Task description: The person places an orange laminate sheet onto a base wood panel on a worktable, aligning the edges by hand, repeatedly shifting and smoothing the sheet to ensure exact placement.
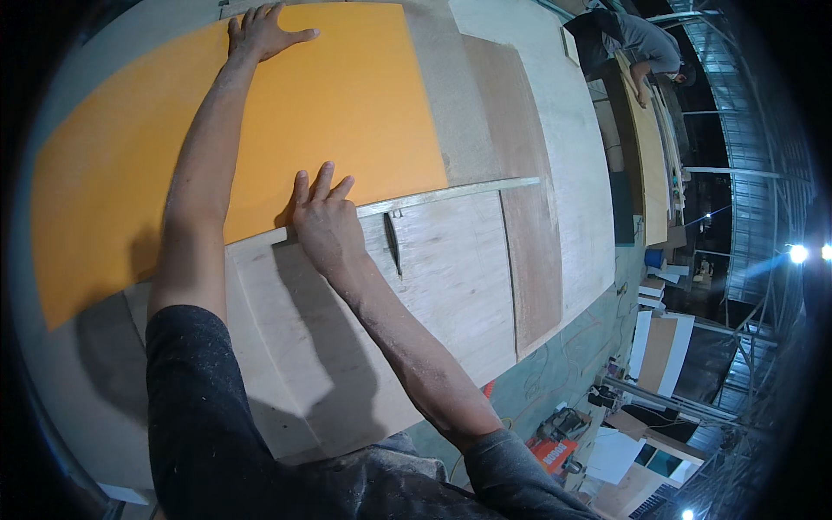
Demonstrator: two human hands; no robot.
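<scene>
A large orange sheet (338, 104) lies on the pale wooden boards (451, 286) in front of me. My left hand (260, 35) reaches to its far edge, fingers spread and resting on the sheet, the thumb stretched to the right. At the near edge, a long thin wooden strip (451, 194) runs along the sheet and sticks out past its right corner. My right hand (328, 221) lies across the strip and this edge, with fingers apart on the orange surface. Beside the strip is a narrow dark piece or slot (393, 243); I cannot tell which.
A brown band (520, 173) crosses the boards on the right. Beyond them, a person (641, 48) bends over another workbench (646, 156). An orange-red machine (555, 451) stands on the greenish floor (555, 364) at lower right, near white and brown panels (660, 351).
</scene>
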